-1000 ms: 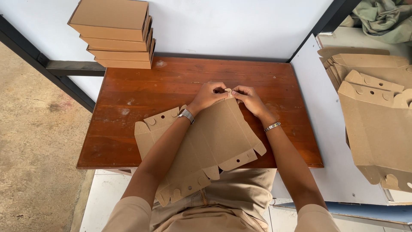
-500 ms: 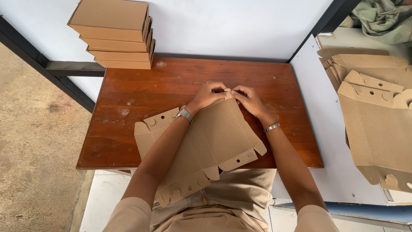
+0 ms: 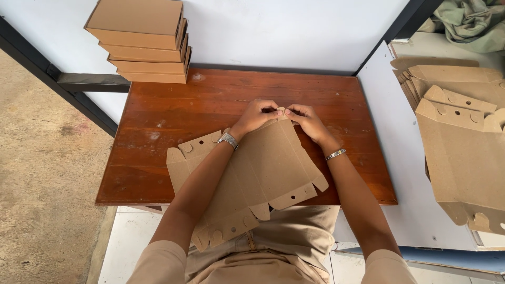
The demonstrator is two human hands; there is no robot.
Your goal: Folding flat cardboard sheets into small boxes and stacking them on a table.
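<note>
Reddish-brown wooden tabletop [image 3: 173, 115] carries my flat brown die-cut cardboard blank [image 3: 263, 168], its far edge pinched by my left hand [image 3: 256, 114] and right hand [image 3: 307, 120], stacked folded cardboard boxes [image 3: 144, 42] far left, loose cardboard blanks [image 3: 463, 131] right.

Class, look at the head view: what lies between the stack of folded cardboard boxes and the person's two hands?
Only bare reddish-brown wooden tabletop separates the stack of folded cardboard boxes from the hands.

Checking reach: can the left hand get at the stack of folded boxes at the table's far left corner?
Probably yes. The left hand pinches the flat cardboard blank with the right hand; bare wooden table lies between it and the stack of boxes.
</note>
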